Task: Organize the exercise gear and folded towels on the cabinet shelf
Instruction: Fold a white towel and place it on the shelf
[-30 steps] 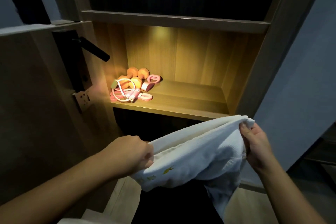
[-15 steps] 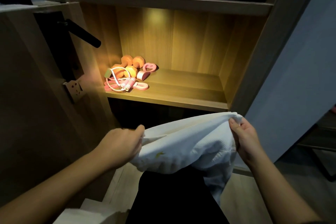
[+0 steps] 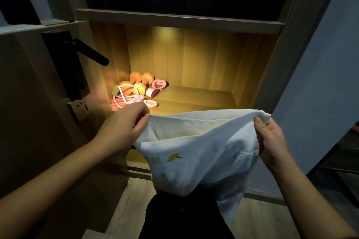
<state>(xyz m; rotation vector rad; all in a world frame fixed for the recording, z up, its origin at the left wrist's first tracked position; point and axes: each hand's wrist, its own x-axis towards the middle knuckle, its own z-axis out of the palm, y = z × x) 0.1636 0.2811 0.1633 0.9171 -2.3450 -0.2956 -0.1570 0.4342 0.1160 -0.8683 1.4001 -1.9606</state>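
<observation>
The white towel (image 3: 204,147) is held stretched in front of the lit shelf (image 3: 194,103), one top corner pinched by the left hand (image 3: 124,124), the other by the right hand (image 3: 272,139). Corners should be matched (edges flush) before folding.

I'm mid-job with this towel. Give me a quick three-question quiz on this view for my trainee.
1. True or false: the left hand and the right hand each have a grip on the upper edge of the white towel.
2. Where on the lit shelf does the pink jump rope lie? A) left end B) middle C) right end
3. Fill in: the dumbbells behind the rope are ___ in colour.
Key: 1 true; 2 A; 3 orange.
</observation>
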